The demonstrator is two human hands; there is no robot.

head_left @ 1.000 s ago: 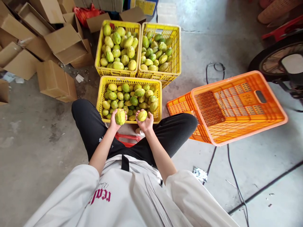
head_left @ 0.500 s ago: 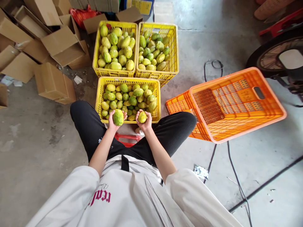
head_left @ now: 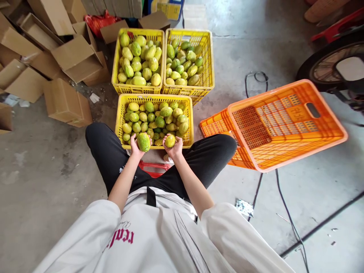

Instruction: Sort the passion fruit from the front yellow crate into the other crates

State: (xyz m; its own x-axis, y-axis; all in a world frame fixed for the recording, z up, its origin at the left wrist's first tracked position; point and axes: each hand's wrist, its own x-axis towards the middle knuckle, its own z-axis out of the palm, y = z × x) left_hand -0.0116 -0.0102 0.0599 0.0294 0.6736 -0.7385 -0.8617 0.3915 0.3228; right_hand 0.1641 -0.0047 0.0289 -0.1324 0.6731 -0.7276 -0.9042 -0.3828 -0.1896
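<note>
My left hand (head_left: 136, 148) is closed around a green-yellow papaya (head_left: 143, 142), its fingers partly hidden behind the fruit. In my right hand (head_left: 175, 148) rests a smaller, yellower papaya (head_left: 170, 141), with the fingers curled about it. Both hands are above the near edge of a yellow crate (head_left: 191, 121), which stands between my knees and holds many green and yellow papayas (head_left: 159, 121).
Two more yellow crates of papayas, a left one (head_left: 115, 72) and a right one (head_left: 212, 62), stand behind. An orange crate (head_left: 287, 155) lies tipped at right, near black cables (head_left: 287, 212) and a wheel (head_left: 318, 60). Cardboard boxes (head_left: 64, 100) crowd the left.
The papaya in my left hand has turned a little and shifted slightly right. My right hand keeps its papaya almost in place. The whole view has shifted slightly.
</note>
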